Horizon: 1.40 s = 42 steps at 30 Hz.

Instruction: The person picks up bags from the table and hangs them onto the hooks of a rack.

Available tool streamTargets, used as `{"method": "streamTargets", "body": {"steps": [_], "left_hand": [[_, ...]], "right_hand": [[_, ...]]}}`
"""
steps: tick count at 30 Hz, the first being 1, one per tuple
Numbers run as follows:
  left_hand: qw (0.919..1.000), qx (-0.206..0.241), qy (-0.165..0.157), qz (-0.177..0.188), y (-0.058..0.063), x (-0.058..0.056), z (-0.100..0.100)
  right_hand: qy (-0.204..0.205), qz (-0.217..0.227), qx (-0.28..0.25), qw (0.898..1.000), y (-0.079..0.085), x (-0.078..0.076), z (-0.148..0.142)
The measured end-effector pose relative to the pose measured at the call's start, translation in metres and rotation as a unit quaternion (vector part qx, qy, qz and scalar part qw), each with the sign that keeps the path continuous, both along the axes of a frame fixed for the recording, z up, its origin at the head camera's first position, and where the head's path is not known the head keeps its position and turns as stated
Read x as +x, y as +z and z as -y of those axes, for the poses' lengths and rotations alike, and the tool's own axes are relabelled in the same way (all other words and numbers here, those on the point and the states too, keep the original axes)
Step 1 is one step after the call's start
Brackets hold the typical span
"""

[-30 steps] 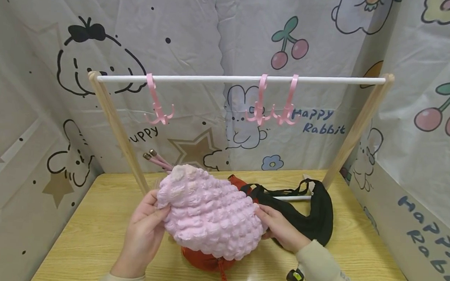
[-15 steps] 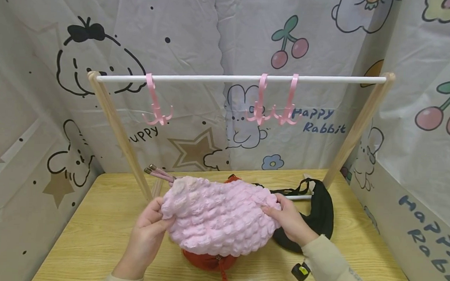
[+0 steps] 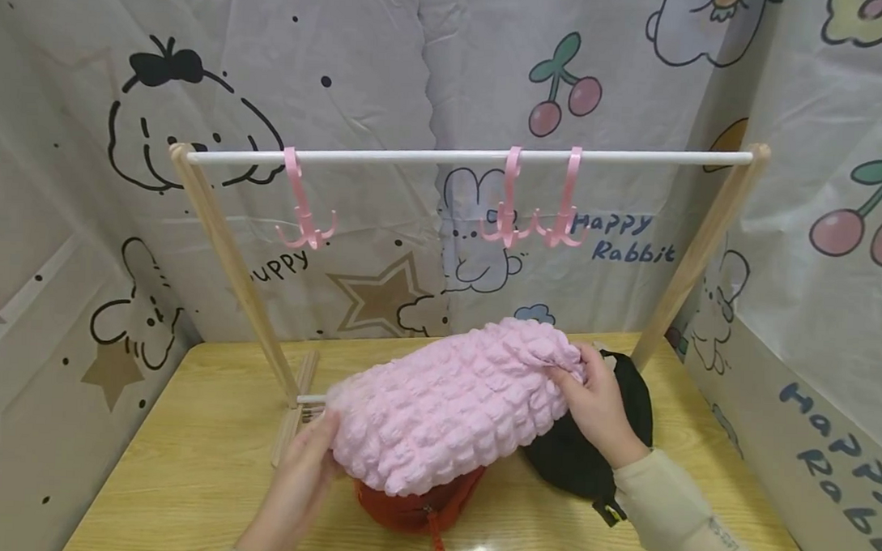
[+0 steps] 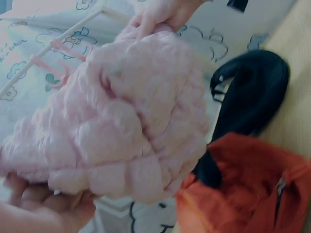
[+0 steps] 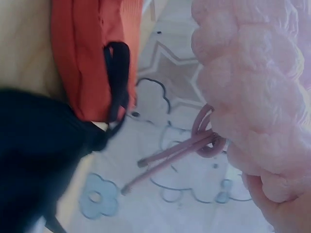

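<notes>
A pink bubble-textured bag [image 3: 451, 405] is held up over the table, tilted with its right end higher. My left hand [image 3: 303, 465] grips its lower left end; in the left wrist view the fingers [image 4: 41, 196] curl under its edge. At the upper right end, my right hand [image 3: 604, 403] pinches the fabric, thumb on the near face. Seen from the right wrist, a knotted pink cord [image 5: 177, 153] with metal tips sticks out from the bag. Beneath lies a red-orange bag [image 3: 411, 505] with a zip, partly covered from above.
A black bag [image 3: 581, 451] lies right of the red-orange one. Behind stands a wooden rack with a white rail [image 3: 416, 155]; pink hooks [image 3: 511, 205] hang from it. Printed cloth [image 3: 375, 70] encloses the table [image 3: 187, 453] at the back and sides.
The pink bag has shifted right, and its right end has risen with the right hand. Its cord, visible at the upper left before, is hidden in the head view now.
</notes>
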<state>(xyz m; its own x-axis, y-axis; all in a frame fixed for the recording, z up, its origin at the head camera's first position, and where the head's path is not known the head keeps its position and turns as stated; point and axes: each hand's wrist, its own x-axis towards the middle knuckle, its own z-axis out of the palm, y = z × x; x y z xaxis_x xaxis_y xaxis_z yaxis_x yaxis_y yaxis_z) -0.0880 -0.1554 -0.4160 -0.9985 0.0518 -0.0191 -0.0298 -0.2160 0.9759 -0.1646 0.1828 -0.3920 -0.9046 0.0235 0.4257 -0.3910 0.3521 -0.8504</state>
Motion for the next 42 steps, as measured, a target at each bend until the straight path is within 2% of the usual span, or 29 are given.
{"method": "streamTargets", "body": {"steps": [4, 8, 14, 19, 23, 26, 27, 29, 34, 38, 42], "left_hand": [[0.9972, -0.003, 0.041, 0.063, 0.001, -0.003, -0.006], [0.9953, -0.007, 0.053, 0.081, -0.001, -0.004, -0.010], [0.9938, 0.037, 0.043, 0.096, -0.015, -0.005, -0.016], [0.9925, 0.051, 0.028, 0.108, -0.022, -0.009, -0.025], [0.9878, 0.094, 0.052, 0.113, -0.020, -0.015, -0.031], [0.9816, 0.148, 0.072, 0.097, -0.015, -0.019, -0.031], [0.9799, 0.162, 0.076, 0.088, -0.013, -0.020, -0.030], [0.9768, 0.188, 0.080, 0.066, -0.009, -0.022, -0.028], [0.9748, 0.212, 0.070, 0.003, 0.003, -0.023, -0.025], [0.9781, 0.191, 0.078, -0.028, 0.013, -0.025, -0.024], [0.9827, 0.159, 0.090, -0.028, 0.026, -0.029, -0.026]], "right_hand": [[0.013, -0.112, 0.011, 0.994, 0.009, -0.002, 0.001], [0.039, -0.200, 0.020, 0.979, 0.019, -0.004, 0.003], [0.063, -0.270, 0.040, 0.960, 0.033, -0.003, 0.006], [0.089, -0.336, 0.069, 0.935, 0.038, -0.001, 0.006], [0.111, -0.386, 0.079, 0.913, 0.035, 0.000, 0.004], [0.121, -0.404, 0.066, 0.904, 0.028, 0.002, 0.002], [0.120, -0.405, 0.060, 0.905, 0.025, 0.002, 0.002], [0.113, -0.392, 0.045, 0.912, 0.019, 0.005, 0.000], [0.088, -0.318, -0.006, 0.944, -0.001, 0.012, -0.005], [0.072, -0.256, -0.038, 0.963, -0.020, 0.020, -0.009], [0.059, -0.195, -0.056, 0.978, -0.038, 0.028, -0.009]]}}
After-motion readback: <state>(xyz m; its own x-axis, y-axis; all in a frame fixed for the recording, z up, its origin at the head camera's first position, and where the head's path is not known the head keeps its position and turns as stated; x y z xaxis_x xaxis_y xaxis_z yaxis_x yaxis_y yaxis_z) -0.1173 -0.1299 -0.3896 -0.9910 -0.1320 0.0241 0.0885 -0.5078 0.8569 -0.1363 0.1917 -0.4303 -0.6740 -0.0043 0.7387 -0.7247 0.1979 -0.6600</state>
